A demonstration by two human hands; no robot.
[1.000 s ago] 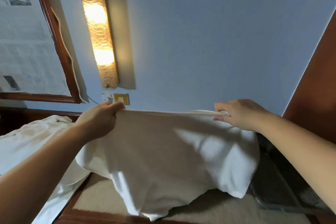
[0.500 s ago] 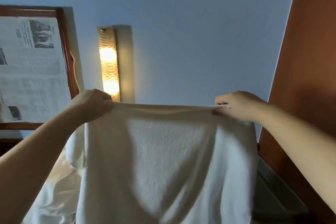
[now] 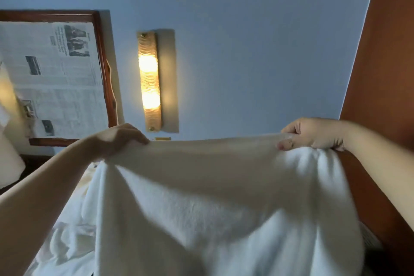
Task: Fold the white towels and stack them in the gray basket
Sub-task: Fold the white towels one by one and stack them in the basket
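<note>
A white towel hangs spread out in front of me, held up by its top edge. My left hand grips the top left corner with curled fingers. My right hand pinches the top right corner between thumb and fingers. The towel's lower part billows toward the camera and fills the bottom of the view. More white towels lie crumpled at the lower left behind it. The gray basket is hidden from view.
A lit wall lamp hangs on the blue wall straight ahead. A wood-framed mirror covered with newspaper is at the left. A brown wooden panel rises on the right. A white lampshade edge shows at far left.
Both hands have kept their hold on the towel's top corners, now spread a little wider apart. The towel's lower part has swung out toward the camera.
</note>
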